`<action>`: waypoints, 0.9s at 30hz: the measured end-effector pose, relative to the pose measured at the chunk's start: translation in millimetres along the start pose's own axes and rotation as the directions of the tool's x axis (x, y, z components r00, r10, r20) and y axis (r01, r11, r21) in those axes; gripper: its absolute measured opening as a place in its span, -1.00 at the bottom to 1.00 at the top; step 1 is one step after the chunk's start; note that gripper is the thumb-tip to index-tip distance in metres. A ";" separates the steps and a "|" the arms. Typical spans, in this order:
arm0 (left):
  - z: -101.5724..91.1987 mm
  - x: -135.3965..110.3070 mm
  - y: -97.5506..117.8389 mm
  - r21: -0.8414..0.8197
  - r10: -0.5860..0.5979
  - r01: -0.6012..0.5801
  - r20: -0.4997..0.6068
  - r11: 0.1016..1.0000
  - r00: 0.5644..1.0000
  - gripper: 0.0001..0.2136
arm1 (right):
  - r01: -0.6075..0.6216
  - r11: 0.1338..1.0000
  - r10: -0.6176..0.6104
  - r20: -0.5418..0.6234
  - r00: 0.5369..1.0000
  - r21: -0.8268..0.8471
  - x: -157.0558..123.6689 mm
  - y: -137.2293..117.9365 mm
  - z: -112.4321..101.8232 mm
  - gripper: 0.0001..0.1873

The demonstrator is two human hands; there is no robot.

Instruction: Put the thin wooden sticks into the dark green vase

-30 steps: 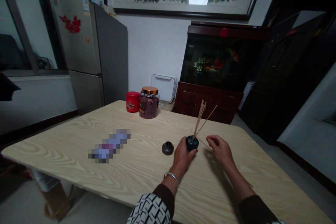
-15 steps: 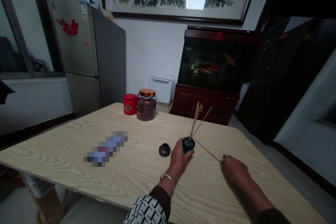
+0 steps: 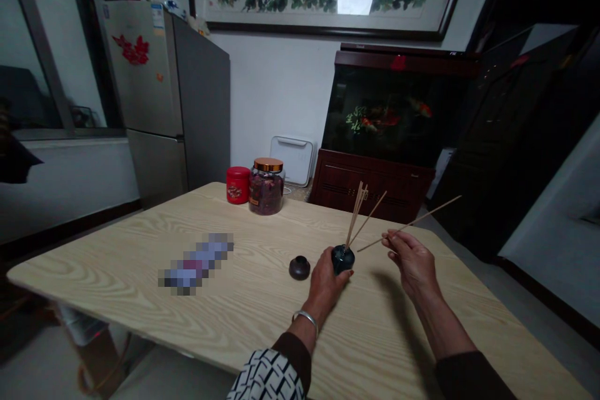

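Note:
My left hand (image 3: 324,281) grips a small dark bottle (image 3: 342,258) that stands on the wooden table (image 3: 244,312). Several thin reed sticks (image 3: 359,212) rise from the bottle's neck and lean to the right. My right hand (image 3: 409,258) is raised just to the right of the bottle and pinches one more reed stick (image 3: 415,221). That stick is lifted off the table, its near tip close to the bottle's mouth and its far end pointing up and right. A small dark cap (image 3: 299,267) lies on the table left of the bottle.
A blurred flat object (image 3: 195,261) lies on the table's left half. At the far edge stand a red tin (image 3: 238,184) and a glass jar (image 3: 266,185) with a copper lid. Behind are a fridge (image 3: 169,94), a fish tank (image 3: 389,106) on a cabinet, and a dark cupboard at right.
My right hand went down to the table at the right, took hold of a loose stick lying there, and has raised it toward the bottle. My left hand kept hold of the bottle.

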State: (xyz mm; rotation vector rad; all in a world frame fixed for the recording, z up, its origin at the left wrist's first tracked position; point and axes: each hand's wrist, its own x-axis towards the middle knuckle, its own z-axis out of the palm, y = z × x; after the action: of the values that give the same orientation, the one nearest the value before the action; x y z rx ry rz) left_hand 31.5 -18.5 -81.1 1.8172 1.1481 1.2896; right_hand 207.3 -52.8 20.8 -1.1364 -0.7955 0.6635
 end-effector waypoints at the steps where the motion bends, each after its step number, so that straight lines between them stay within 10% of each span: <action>1: -0.4 -0.1 0.6 0.001 -0.003 0.003 0.002 1.000 1.000 -0.46 | 0.032 0.999 -0.032 0.001 0.999 0.002 0.6 1.9 8.0 -0.59; 27: -1.7 1.4 1.8 0.026 -0.015 0.015 0.007 1.000 1.000 -0.49 | 0.267 0.884 -0.127 0.352 0.927 -0.384 -3.1 57.8 43.9 -0.80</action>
State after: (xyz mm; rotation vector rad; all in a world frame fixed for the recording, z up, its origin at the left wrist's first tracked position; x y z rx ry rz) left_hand 30.6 -18.0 -78.4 1.8265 1.1777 1.2643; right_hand 165.7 -15.5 -25.7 -1.3338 -1.3688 0.5139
